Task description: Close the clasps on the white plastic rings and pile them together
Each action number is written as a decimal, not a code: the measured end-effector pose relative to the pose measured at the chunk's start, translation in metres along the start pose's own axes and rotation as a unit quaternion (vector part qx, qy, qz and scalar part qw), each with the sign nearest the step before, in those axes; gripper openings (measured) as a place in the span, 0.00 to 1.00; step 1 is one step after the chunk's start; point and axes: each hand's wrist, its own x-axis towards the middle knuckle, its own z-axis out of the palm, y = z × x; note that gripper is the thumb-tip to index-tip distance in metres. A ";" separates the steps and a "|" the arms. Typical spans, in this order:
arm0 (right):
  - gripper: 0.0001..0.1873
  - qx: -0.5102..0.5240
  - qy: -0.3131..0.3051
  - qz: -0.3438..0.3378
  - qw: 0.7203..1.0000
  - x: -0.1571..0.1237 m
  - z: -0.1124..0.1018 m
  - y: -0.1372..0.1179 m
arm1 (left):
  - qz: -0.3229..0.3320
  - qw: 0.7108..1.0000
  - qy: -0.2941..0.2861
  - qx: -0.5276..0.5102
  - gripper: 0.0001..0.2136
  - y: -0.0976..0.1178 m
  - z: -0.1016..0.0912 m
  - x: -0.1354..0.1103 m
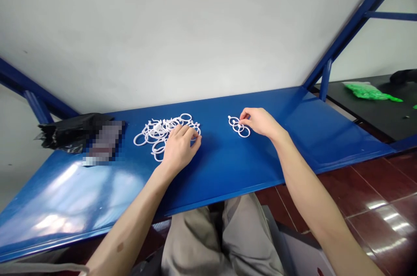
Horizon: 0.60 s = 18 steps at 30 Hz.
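A tangled pile of white plastic curtain rings (158,147), thin hoops with small eyelets, lies left of the middle on the blue table. My left hand (180,145) is over the pile's right side, fingers curled and thumb close to the index finger; whatever is between the fingertips is hidden. Farther right, a small group of overlapping white curtain rings (244,131) lies on the table. At its upper right edge my right hand (260,121) is closed, thumb and index finger pinching one of these rings.
The blue table (215,171) meets a pale wall at the back. A black plastic bag (71,132) and a blurred-out flat item (106,141) lie at the left. Blue metal braces (345,28) rise at both ends. A green bag (369,91) sits on a black table at right.
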 end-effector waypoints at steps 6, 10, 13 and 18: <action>0.15 0.102 0.051 -0.099 0.989 -0.009 0.020 -0.037 | 0.059 0.995 0.076 -0.011 0.05 0.010 -0.005 0.002; 0.11 0.203 -0.015 -0.168 0.965 -0.022 0.044 -0.063 | 0.107 0.991 0.085 0.007 0.05 0.015 -0.007 0.001; 0.08 0.253 -0.027 -0.182 0.950 -0.028 0.060 -0.071 | 0.126 0.990 0.069 0.010 0.06 0.015 -0.007 0.000; 0.11 0.312 0.010 -0.178 0.933 -0.028 0.068 -0.069 | 0.104 0.994 0.038 -0.025 0.05 0.016 -0.005 0.000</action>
